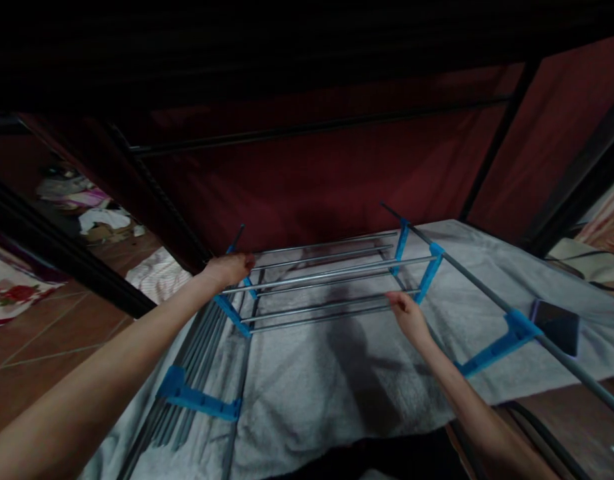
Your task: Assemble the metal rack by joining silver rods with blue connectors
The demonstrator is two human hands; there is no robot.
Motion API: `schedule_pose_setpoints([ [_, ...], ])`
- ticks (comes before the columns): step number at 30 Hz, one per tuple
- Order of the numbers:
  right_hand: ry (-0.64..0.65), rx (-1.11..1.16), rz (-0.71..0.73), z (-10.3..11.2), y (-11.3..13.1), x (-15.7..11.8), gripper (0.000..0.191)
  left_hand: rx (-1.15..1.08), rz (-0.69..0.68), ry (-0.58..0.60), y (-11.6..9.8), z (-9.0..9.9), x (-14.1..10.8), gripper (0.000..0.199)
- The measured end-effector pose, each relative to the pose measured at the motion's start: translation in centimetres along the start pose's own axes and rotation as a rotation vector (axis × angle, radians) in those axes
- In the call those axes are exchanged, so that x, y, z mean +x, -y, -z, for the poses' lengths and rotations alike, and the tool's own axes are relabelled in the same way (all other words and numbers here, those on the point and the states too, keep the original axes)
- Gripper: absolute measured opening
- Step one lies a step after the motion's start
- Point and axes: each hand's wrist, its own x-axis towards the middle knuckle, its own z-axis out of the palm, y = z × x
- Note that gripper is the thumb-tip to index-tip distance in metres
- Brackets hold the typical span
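Note:
A rack of grey metal tubes (331, 272) and blue plastic brackets (501, 348) lies on a light grey blanket (307, 393). My left hand (231, 269) is at the rack's far left corner, its fingers curled at the ends of the upper rods; what they grip there is hidden. My right hand (405, 312) has its fingers pressed together near the right end of a lower rod, beside the blue bracket (429, 273); whether it holds the rod is too small to tell. Several loose grey tubes (199, 363) lie along the left side.
Behind the rack stands a dark red panel (307, 193) with a black frame. A dark phone (555, 327) lies on the blanket at the right. Clothes (104, 217) and a floral cloth (11, 283) are at the left, by the tiled floor (61, 327).

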Motion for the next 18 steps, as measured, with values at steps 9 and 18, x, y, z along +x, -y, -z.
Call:
schedule_pose_setpoints([
  [9,0.108,-0.112,0.106,-1.8,-0.5,0.8,0.026,-0.077,-0.001,0.002,3.6,-1.6,3.4,0.047],
  [18,0.378,-0.111,0.205,-10.0,3.0,4.9,0.028,-0.136,-0.165,0.001,1.2,-1.3,4.4,0.042],
])
